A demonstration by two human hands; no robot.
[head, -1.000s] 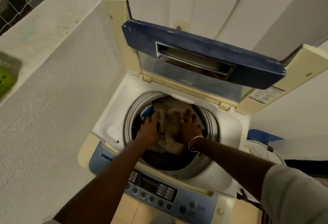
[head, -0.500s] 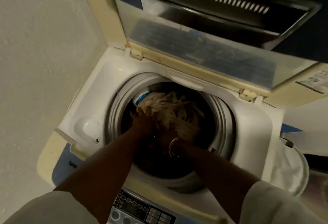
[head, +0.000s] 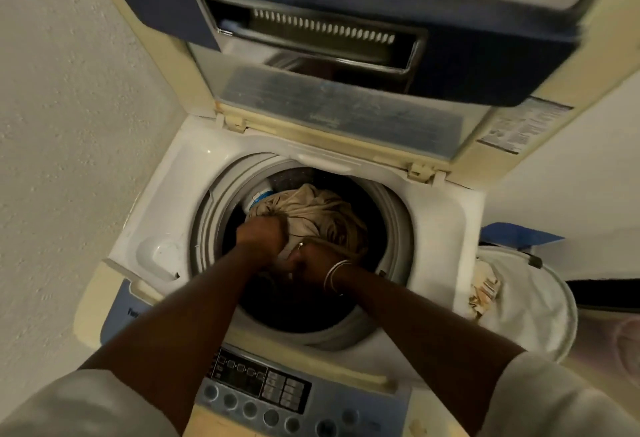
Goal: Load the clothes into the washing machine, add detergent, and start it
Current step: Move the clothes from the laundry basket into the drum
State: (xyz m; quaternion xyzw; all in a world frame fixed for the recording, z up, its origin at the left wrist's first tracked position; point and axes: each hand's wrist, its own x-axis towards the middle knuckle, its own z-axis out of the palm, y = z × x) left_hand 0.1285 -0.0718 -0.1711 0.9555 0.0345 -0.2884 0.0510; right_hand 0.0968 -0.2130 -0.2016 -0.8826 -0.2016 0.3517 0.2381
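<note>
Both hands in the drum, gripping cloth.

Left hand (head: 261, 234) and right hand (head: 311, 258) reach into the round opening of the white top-loading washing machine (head: 446, 228), blue-framed lid (head: 346, 38) raised. Fingers of both are curled tight into a crumpled beige cloth bundle (head: 311, 208) sitting at the drum's far side. Blue button panel (head: 273, 398) along the near edge. White laundry basket (head: 530, 301) just right of the machine.

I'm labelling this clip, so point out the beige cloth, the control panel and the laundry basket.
beige cloth (head: 311, 209): head view, bunched top folds.
control panel (head: 256, 381): head view, dark display area.
laundry basket (head: 540, 305): head view, white inner wall.
</note>
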